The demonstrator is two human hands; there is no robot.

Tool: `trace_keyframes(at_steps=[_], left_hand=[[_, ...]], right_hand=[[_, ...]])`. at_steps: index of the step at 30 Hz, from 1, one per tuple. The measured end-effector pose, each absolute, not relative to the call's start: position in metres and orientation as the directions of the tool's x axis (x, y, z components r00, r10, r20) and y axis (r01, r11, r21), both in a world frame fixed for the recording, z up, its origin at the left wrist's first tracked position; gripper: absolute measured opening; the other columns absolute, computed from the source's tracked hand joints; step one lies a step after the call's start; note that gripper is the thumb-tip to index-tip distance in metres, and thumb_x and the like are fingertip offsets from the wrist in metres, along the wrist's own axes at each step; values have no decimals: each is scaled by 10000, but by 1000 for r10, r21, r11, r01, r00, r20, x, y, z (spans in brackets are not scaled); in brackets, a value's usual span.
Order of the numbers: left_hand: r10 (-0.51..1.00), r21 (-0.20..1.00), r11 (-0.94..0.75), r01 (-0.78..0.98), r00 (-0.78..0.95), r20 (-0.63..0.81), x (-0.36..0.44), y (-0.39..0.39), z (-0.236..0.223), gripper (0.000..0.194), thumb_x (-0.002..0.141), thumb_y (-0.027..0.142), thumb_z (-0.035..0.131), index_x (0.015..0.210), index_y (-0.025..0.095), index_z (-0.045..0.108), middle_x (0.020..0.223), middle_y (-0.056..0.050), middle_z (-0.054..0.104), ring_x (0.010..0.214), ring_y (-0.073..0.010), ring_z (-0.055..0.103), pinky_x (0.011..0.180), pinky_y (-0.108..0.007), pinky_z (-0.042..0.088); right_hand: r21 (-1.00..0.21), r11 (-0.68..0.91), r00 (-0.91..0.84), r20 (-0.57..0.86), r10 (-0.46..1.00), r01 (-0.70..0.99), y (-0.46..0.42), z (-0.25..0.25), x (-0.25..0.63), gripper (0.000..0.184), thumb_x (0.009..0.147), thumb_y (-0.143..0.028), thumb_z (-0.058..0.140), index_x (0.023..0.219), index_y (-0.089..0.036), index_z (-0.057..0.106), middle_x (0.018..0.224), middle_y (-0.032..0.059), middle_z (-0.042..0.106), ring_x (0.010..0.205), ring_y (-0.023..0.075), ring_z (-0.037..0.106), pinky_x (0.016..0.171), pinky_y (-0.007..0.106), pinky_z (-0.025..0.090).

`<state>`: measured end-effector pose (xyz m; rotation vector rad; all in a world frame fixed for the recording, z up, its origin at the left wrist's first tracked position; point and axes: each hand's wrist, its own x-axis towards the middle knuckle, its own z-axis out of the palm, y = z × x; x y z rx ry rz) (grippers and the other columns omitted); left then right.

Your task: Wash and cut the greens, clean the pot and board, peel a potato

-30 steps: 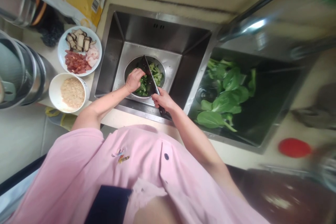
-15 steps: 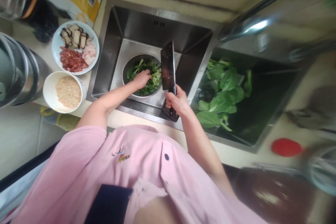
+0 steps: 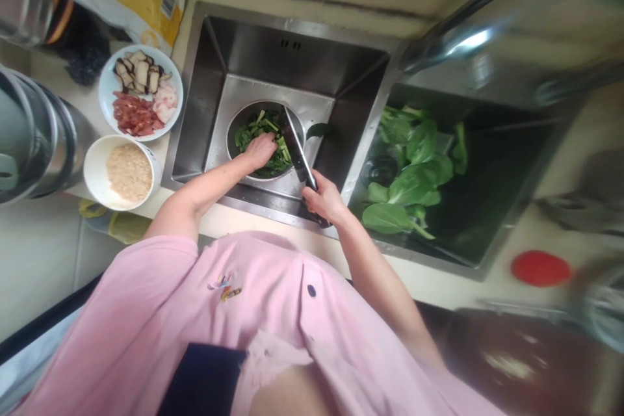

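Inside the left basin of a square stainless-steel double sink (image 3: 190,110), a round steel bowl (image 3: 238,118) sat on a flat steel insert, holding chopped green leaves and stalks (image 3: 266,122). The person's left hand (image 3: 260,151) rested on top of those greens with its fingers curled down onto them; whether it was closed around any of them could not be told. The right hand (image 3: 324,198) was clamped around the dark handle of a broad steel cleaver (image 3: 296,143), its fingers wrapped together. The blade was seen almost edge-on, tilted, with its far end over the bowl's rim, just beside the left hand. A single dark green leaf (image 3: 316,131) lay just outside the bowl, toward the sink's right basin.

That right basin held large, whole green leafy stems (image 3: 414,172). Left of the sink stood a round white plate (image 3: 103,94) of sliced dark-edged pieces, red strips and pale pink pieces, and below it a white bowl (image 3: 88,172) of pale minced food. A curved steel faucet (image 3: 468,42) rose beyond the right basin.
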<state>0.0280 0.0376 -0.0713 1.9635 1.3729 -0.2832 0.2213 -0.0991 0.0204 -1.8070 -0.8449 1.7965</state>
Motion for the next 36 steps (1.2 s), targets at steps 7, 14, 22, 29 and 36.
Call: trace_keyframes(at_steps=[7,14,22,29,36], left_hand=[[731,388,-352,852,509,-454,21,37,-42,336,1022,170,352,1104,125,674,1253,-176,666,1248,-289,586,1038,-374,477],[687,405,-382,830,549,-477,4,34,-29,350,1038,230,377,1247,173,651,1283,-131,639,1191,-262,586,1018,-358,481],[613,411,-529,742,669,-419,22,59,-33,380,923,110,500,1180,214,761,1511,-153,526,1414,-402,401,1177,-622,261],[597,433,-575,694,718,-358,141,51,-89,411,955,168,430,1135,141,799,1412,-204,620,1359,-380,473,1138,-574,360],[544,307,-577,757,636,-548,179,53,-132,428,912,112,460,1147,154,815,1394,-216,646,1422,-388,462,1283,-637,100]], right_hand=[[-675,-710,-40,-730,683,202,-93,19,215,621,712,-230,614,1331,-167,600,563,-84,492,401,99,428,398,236,399],[-722,-685,39,-685,728,96,-68,16,200,559,711,-265,642,1264,-197,601,569,-85,460,418,106,420,403,247,408],[-758,-647,149,-651,744,-81,-85,50,234,514,730,-339,702,1200,-248,515,578,-95,405,426,106,377,394,252,335],[-817,-577,302,-552,777,-11,-107,83,260,269,821,-355,689,940,-272,462,599,-80,423,427,102,391,385,258,355],[-796,-605,347,-571,744,-10,-125,100,269,236,845,-356,707,913,-259,504,620,-62,476,438,105,428,386,267,391]])
